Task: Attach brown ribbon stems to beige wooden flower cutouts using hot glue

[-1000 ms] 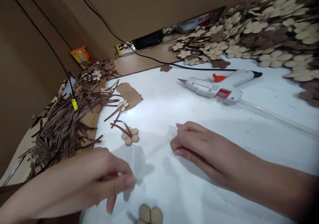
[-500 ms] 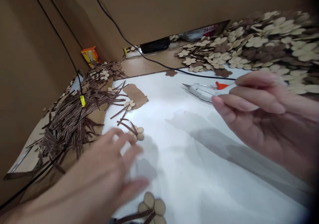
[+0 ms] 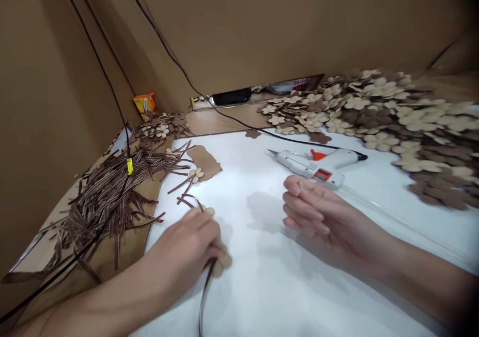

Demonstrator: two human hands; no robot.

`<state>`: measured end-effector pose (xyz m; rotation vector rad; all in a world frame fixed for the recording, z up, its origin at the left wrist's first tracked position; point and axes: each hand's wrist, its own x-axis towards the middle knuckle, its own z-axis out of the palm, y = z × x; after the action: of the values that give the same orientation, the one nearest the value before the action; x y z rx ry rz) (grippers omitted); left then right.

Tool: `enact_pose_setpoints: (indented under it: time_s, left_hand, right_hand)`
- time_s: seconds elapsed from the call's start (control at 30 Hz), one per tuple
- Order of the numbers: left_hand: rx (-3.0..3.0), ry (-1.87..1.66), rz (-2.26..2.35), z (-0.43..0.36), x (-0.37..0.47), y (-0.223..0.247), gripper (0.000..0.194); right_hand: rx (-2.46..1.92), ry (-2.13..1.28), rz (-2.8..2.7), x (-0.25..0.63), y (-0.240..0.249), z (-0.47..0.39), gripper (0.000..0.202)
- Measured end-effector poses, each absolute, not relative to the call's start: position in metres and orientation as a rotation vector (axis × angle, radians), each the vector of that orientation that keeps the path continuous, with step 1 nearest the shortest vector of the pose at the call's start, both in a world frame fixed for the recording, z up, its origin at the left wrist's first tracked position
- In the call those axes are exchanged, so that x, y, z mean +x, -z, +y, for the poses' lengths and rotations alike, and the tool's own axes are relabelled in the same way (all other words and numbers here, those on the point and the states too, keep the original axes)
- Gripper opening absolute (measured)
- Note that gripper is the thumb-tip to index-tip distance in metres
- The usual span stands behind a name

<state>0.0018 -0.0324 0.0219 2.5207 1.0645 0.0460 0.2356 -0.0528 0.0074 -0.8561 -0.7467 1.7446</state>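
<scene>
My left hand [image 3: 190, 239] rests low over the white work surface [image 3: 258, 287], its fingers closed at a beige padded flower [image 3: 225, 261] that is mostly covered by them. A brown ribbon [image 3: 204, 297] trails from under that hand toward the near edge. Just beyond the knuckles, another beige flower [image 3: 210, 211] with a ribbon peeks out. My right hand [image 3: 310, 209] is raised with curled fingers, thumb against index, and I see nothing in it. Behind it lies a white glue gun [image 3: 299, 163] with an orange trigger, nozzle to the left, a clear glue stick at its back.
Brown ribbons [image 3: 112, 192] are heaped at the left on cardboard. Beige and brown flowers [image 3: 377, 112] pile up at the back right. A torn cardboard piece [image 3: 204, 162] lies near a small flower [image 3: 196, 174]. A black cord [image 3: 179, 67] hangs across the cardboard wall.
My right hand has let go of the glue gun, which now lies on the surface. My left hand has closed on the near flower with its ribbon. The view has tilted up slightly.
</scene>
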Motion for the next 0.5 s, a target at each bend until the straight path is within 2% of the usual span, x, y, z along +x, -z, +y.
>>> enact_pose_setpoints:
  time_s: [0.13, 0.2, 0.3, 0.5]
  left_hand:
    - [2.837, -0.438, 1.173, -0.019, -0.005, -0.011, 0.018]
    - [2.858, -0.558, 1.156, -0.017, -0.008, -0.014, 0.019]
    - [2.604, -0.565, 1.137, -0.016, -0.005, -0.025, 0.018]
    - [1.894, -0.445, 1.086, -0.008, 0.026, -0.037, 0.031]
  right_hand:
    - [-0.848, -1.826, -0.730, 0.233, -0.002, -0.053, 0.013]
    - [-0.768, -1.887, -0.723, 0.231, 0.001, -0.053, 0.023]
    - [-0.651, -1.982, -0.762, 0.229, 0.003, -0.051, 0.040]
    - [-0.514, -2.034, -0.914, 0.226, -0.001, -0.052, 0.051]
